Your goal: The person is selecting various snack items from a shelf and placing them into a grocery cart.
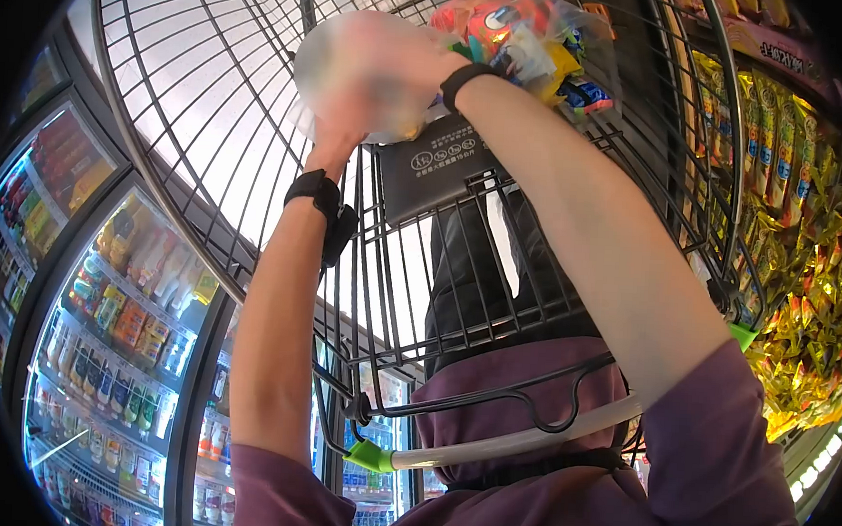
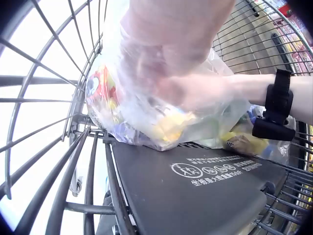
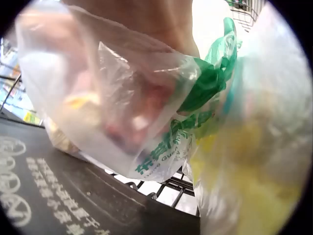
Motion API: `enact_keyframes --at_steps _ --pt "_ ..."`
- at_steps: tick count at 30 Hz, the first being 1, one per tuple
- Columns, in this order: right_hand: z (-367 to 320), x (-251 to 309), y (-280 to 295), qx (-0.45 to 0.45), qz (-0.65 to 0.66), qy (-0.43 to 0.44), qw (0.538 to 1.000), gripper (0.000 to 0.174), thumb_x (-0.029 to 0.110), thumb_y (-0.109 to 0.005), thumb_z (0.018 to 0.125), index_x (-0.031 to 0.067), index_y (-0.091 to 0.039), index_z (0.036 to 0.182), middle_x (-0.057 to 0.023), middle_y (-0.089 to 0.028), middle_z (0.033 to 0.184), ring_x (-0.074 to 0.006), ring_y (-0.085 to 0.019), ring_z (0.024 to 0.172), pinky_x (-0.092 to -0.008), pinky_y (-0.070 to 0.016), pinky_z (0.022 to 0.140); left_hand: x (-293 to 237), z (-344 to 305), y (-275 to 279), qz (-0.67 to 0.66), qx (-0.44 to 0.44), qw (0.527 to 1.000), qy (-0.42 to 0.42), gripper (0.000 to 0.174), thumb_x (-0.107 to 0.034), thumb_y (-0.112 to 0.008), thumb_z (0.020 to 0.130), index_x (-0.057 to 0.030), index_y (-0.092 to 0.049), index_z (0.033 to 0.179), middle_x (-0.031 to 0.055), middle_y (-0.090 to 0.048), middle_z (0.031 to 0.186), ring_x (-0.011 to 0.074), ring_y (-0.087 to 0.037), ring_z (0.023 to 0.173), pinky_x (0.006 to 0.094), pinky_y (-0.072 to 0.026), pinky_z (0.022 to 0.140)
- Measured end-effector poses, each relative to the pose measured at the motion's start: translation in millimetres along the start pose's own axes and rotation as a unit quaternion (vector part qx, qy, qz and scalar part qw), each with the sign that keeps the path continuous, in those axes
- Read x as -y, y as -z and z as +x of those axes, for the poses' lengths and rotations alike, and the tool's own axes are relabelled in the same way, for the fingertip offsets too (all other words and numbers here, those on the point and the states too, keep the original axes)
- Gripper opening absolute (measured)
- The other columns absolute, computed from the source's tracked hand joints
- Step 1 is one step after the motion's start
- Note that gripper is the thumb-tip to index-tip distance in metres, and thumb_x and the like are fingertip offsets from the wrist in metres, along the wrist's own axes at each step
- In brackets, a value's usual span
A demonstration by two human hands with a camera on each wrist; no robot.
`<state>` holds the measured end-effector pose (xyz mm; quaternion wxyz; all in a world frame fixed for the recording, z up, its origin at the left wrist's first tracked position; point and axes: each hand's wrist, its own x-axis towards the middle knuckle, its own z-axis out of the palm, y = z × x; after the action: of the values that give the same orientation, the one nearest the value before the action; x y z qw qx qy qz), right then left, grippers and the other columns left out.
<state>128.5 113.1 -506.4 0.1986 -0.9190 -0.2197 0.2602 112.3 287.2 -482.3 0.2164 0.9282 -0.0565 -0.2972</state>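
Observation:
Both hands are together at a translucent plastic bag [image 2: 142, 117] in the cart; motion and a blurred patch hide their fingertips. My left hand [image 2: 171, 36] grips the bag's gathered upper part. Reaching in from the other side, my right hand [image 2: 195, 90] holds the same film close beneath the left. Red, yellow and purple packages show through the bag. Green lettering and a green handle [image 3: 203, 88] show in the right wrist view. Beside it sits a second filled plastic bag [image 1: 546, 51] with red, yellow and blue packets. Each wrist wears a black strap.
The wire shopping cart [image 1: 181, 203] surrounds the hands, its black seat flap [image 1: 435, 173] under the bags. The cart handle [image 1: 516, 439] crosses before the body. Glass-door drink coolers [image 1: 112, 342] stand left; yellow snack packets [image 1: 806, 283] hang right.

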Motion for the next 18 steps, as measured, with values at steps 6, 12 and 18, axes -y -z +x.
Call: enact_keyframes --at_steps 6,12,18 --pt "1 3 -6 0.116 -0.020 -0.063 0.991 0.032 0.015 -0.068 0.078 0.0016 -0.070 0.108 -0.0188 -0.068 0.112 -0.0319 -0.065 0.105 -0.0407 -0.0520 0.089 -24 -8 -1 0.029 -0.010 1.000 0.005 0.018 -0.015 -0.060 0.081 -0.0054 -0.072 0.089 0.0241 -0.069 0.088 0.0399 -0.066 0.090 0.0485 -0.0515 0.080" --pt "-6 4 53 0.033 0.151 -0.045 0.987 0.046 0.031 -0.076 0.067 -0.0008 -0.068 0.100 -0.0140 -0.069 0.089 -0.0269 -0.068 0.085 -0.0369 -0.0545 0.075 -17 -12 -13 0.106 -0.091 0.985 -0.100 0.042 -0.012 -0.068 0.076 -0.0023 -0.057 0.115 0.0239 -0.066 0.095 0.0423 -0.064 0.089 0.0482 -0.0521 0.082" --pt "-14 13 91 0.217 0.294 -0.165 0.916 0.038 0.029 -0.067 0.076 0.0054 -0.067 0.106 -0.0083 -0.068 0.082 -0.0176 -0.066 0.062 -0.0302 -0.0538 0.051 -58 -33 13 0.087 -0.078 0.987 -0.111 0.070 -0.019 -0.078 0.071 -0.0009 -0.044 0.129 0.0212 -0.067 0.096 0.0413 -0.065 0.091 0.0487 -0.0523 0.082"
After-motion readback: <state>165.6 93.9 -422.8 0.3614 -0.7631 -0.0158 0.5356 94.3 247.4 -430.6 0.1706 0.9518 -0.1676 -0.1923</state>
